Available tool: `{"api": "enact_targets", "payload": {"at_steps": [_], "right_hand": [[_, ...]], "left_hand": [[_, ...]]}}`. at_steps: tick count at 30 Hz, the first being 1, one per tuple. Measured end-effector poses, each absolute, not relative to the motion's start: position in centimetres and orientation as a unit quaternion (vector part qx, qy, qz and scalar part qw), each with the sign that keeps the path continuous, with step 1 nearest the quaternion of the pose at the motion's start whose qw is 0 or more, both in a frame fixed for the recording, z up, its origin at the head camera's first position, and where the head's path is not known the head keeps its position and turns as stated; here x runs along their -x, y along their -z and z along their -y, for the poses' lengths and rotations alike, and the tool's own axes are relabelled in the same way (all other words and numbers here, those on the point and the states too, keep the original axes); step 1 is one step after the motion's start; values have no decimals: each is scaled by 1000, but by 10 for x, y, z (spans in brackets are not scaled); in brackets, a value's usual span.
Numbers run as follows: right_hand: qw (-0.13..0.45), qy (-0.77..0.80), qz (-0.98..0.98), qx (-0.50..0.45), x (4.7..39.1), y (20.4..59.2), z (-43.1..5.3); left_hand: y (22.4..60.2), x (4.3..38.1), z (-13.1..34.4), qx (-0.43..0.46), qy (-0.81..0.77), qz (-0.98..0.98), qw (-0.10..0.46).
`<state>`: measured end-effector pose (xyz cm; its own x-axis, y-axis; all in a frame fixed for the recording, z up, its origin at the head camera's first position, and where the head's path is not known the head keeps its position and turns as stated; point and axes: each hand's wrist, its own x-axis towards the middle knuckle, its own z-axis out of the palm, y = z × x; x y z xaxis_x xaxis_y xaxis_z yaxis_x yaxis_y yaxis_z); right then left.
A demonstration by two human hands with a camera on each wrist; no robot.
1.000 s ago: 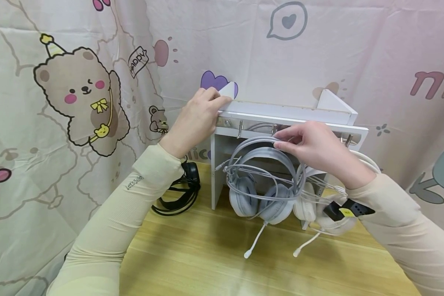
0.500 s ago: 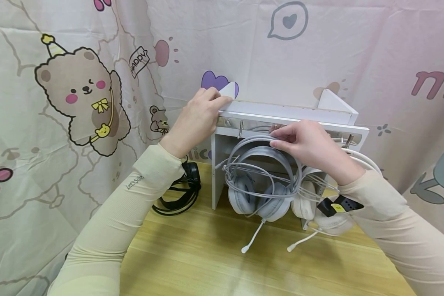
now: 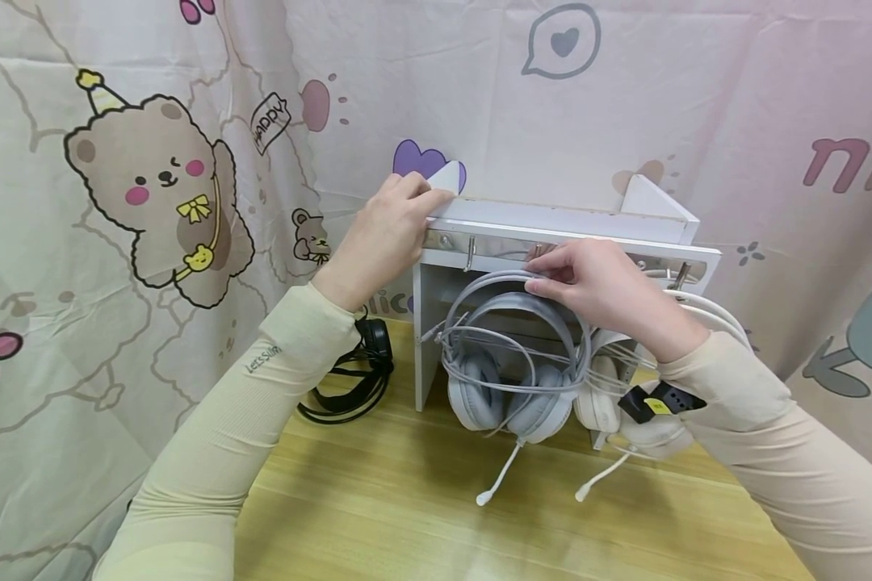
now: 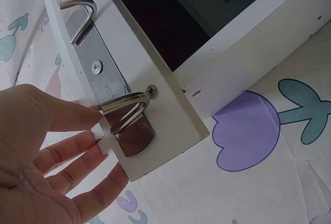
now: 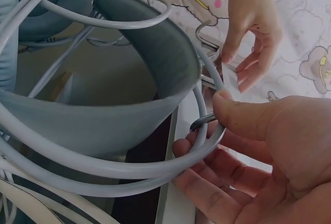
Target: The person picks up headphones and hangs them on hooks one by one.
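My left hand (image 3: 392,226) grips the left end of a white wooden shelf unit (image 3: 552,211), its thumb beside a metal hook (image 4: 126,107) in the left wrist view. With thumb and fingers, my right hand (image 3: 603,282) pinches the top of a white-and-grey headset (image 3: 472,395) at its outer headband tubes (image 5: 124,171). A metal hook (image 5: 201,122) shows inside the tube loop, right at the fingertips. The headset hangs before the shelf, loops of grey cable round it and its microphone (image 3: 505,476) pointing down. A second white headset (image 3: 599,395) hangs to the right, partly behind my right arm.
A black headset (image 3: 374,343) with coiled cable rests left of the shelf on the wooden table (image 3: 407,500). More hooks line the metal strip on the shelf front, such as the right-hand hook (image 3: 681,277). A printed curtain (image 3: 523,121) hangs close behind and at left.
My right hand and forearm have shifted slightly left, keeping hold of the headset at the hook. The headset has swung a little. My left hand has stayed on the shelf.
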<state>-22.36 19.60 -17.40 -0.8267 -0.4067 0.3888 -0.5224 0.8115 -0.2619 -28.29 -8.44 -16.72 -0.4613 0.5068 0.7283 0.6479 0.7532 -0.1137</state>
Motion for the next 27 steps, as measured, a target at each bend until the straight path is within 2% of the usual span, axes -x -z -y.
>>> {"api": "enact_targets", "payload": {"at_steps": [6, 27], "right_hand": [[142, -181, 940, -253, 222, 172, -196], [166, -170, 940, -244, 210, 171, -203]], "left_hand": [[167, 282, 85, 342, 87, 850, 391], [168, 282, 86, 346, 89, 847, 394]]}}
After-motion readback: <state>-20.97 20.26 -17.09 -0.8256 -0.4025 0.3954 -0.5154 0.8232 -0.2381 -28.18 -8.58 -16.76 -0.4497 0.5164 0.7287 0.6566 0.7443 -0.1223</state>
